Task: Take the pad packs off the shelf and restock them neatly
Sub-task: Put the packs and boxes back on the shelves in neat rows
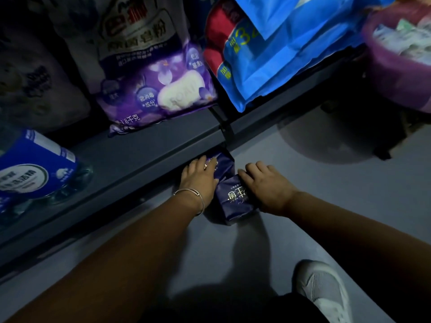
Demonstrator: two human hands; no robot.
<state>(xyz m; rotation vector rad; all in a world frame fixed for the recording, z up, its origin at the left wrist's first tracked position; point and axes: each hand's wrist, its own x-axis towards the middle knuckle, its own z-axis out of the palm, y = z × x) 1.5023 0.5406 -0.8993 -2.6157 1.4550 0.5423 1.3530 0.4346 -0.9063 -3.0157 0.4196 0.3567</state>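
While the left hand (198,176) lies flat with straight, slightly spread fingers on a dark purple pad pack (221,163) under the shelf (140,148) edge, the right hand (265,185) curls its fingers over the top of a second pack (234,201) on the grey floor (326,206), touching the first. A bracelet (194,198) circles the left wrist; a white shoe (324,290) shows below.
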